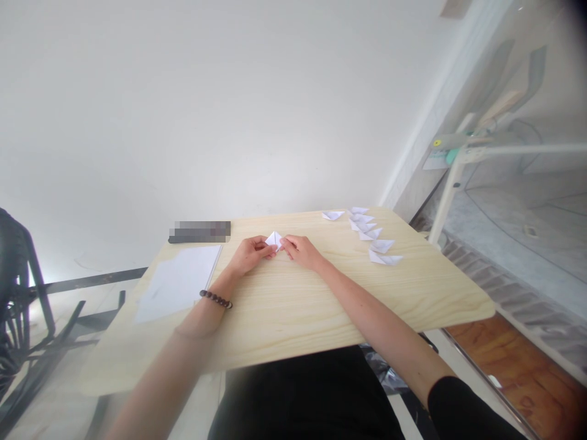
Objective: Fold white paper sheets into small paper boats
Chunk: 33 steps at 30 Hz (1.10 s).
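Observation:
Between my two hands, over the middle of the table, is a small piece of folded white paper (274, 238) with a pointed top and a crease down its centre. My left hand (251, 253) pinches its left lower side between thumb and fingers. The right lower side is pinched by my right hand (297, 249). Fingers cover the lower corners of the paper. Off to the right lie several folded paper boats (365, 225), most of them in a loose row, with one paper boat (332, 216) apart near the back edge.
The pale wooden table (293, 311) stands against a white wall. A stack of white paper sheets (181, 281) lies on its left, with a dark oblong case (200, 233) behind, partly blurred. A black chair (22, 305) stands left, and a white metal frame (452, 189) right.

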### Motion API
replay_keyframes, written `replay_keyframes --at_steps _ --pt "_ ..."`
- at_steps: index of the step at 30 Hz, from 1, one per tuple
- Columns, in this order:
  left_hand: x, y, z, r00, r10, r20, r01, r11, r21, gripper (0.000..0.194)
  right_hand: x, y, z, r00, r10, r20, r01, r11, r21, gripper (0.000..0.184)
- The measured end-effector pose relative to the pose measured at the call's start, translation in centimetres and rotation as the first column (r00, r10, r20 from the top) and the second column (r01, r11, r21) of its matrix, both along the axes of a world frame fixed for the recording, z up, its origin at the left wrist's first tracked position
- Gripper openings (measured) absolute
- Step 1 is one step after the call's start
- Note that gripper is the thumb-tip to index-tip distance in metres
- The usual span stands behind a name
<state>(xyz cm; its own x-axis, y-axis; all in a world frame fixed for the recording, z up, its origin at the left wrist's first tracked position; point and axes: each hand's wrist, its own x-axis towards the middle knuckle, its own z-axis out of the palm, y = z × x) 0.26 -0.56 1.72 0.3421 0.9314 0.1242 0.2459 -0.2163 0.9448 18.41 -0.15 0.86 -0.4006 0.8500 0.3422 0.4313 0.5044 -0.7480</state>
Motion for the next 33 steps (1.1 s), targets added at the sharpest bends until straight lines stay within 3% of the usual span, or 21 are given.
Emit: replay_keyframes --at_steps 5,12,18,24,33 --pt "-0.02 0.02 -0.16 1.0 -0.002 0.008 0.002 1.0 0.006 0.037 -0.09 -0.03 -0.11 1.0 0.01 -0.002 -0.01 0.999 -0.035 0.038" --pt "-0.24 -0.25 0.13 0.996 -0.092 0.019 0.092 0.996 -0.017 0.036 0.02 -0.07 -0.09 0.998 0.059 0.006 -0.058 0.996 -0.067 0.039" --pt "-0.11 -0.24 0.05 1.0 -0.01 -0.023 0.01 1.0 0.007 0.038 0.1 0.1 -0.14 0.999 0.035 -0.016 -0.037 0.996 -0.086 0.039" --pt "0.28 0.2 0.0 0.99 0.057 0.131 -0.059 0.998 0.012 0.04 0.1 0.03 0.02 0.999 0.033 0.008 -0.033 0.998 -0.048 0.039" --pt "-0.25 0.24 0.21 0.995 0.081 0.056 -0.085 0.993 0.08 0.035 0.18 -0.04 0.07 0.998 0.057 0.023 -0.056 0.998 -0.021 0.04"
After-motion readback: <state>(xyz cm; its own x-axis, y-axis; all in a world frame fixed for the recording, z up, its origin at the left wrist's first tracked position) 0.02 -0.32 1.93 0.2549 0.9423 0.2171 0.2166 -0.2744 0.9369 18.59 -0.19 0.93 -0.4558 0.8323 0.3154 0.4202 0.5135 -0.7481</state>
